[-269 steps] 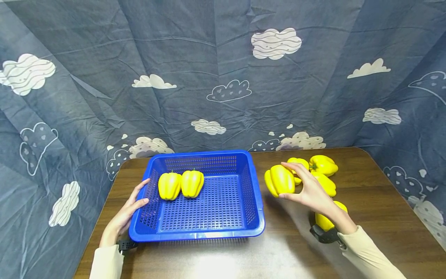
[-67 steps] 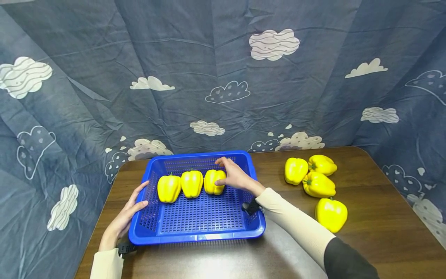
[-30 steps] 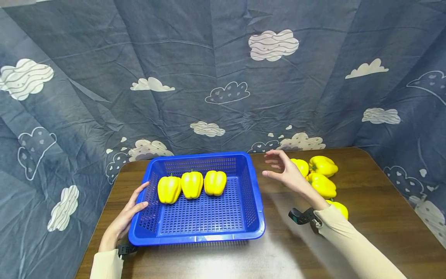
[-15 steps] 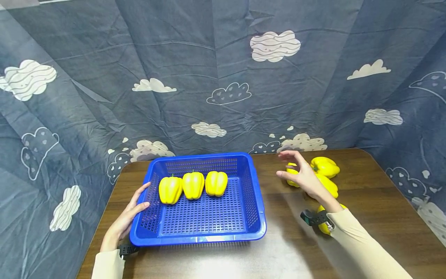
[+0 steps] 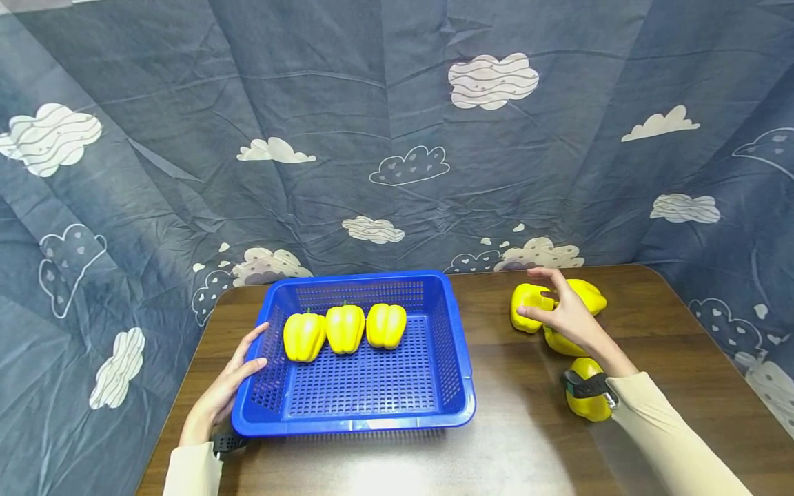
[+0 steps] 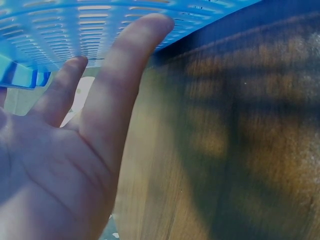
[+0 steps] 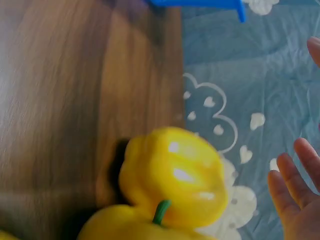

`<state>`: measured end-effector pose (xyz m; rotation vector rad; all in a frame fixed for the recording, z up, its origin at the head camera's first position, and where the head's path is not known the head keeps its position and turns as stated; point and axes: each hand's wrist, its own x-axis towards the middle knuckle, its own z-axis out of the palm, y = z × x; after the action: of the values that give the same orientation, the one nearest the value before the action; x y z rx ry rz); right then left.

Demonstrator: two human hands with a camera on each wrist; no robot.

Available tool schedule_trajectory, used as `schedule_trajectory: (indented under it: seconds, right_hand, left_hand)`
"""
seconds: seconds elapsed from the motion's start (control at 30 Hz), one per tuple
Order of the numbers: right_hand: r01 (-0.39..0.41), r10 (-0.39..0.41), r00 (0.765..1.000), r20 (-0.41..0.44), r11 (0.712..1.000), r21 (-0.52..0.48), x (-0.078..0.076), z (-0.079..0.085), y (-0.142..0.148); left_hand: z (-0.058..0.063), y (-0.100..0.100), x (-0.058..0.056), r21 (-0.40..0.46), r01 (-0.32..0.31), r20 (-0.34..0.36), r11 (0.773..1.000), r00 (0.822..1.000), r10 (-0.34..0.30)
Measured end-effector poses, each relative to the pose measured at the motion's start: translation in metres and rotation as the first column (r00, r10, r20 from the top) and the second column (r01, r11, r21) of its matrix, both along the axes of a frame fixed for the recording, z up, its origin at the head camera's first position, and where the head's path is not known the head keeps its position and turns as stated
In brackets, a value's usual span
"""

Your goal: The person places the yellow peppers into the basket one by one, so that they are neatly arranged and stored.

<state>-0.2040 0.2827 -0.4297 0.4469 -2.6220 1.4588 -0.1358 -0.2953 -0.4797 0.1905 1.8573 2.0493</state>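
Observation:
My left hand rests against the left side of a blue perforated plastic basket; in the left wrist view its thumb lies straight along the basket wall. Three yellow bell peppers stand in a row in the basket's back half. My right hand is spread above a group of yellow bell peppers at the right, holding nothing. Its thumb and fingers overlap the leftmost pepper. A pepper behind and one below are partly hidden by it.
Another yellow bell pepper lies under the right wrist strap, partly covered. The brown wooden table ends at a grey-blue cloth with cloud prints. A strip of table separates basket and loose peppers.
A third pepper has been set in the basket and let go. My right hand has moved back rightward over the loose peppers. The left hand stays at the basket.

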Motion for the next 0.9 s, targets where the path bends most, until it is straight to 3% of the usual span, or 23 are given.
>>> schedule_trajectory:
  seconds: [0.57,0.9]
  right_hand:
    - [-0.002,0.002,1.0,-0.001,0.987,0.158,-0.009,-0.016,0.02]
    - [0.004,-0.006,1.0,0.009,0.966,0.26,-0.016,-0.024,0.025]
  left_hand:
    - [0.0,0.001,0.0,-0.035,-0.019,0.004,0.999,1.0,0.019]
    - [0.0,0.001,0.0,-0.04,-0.029,0.001,0.999,1.0,0.029]
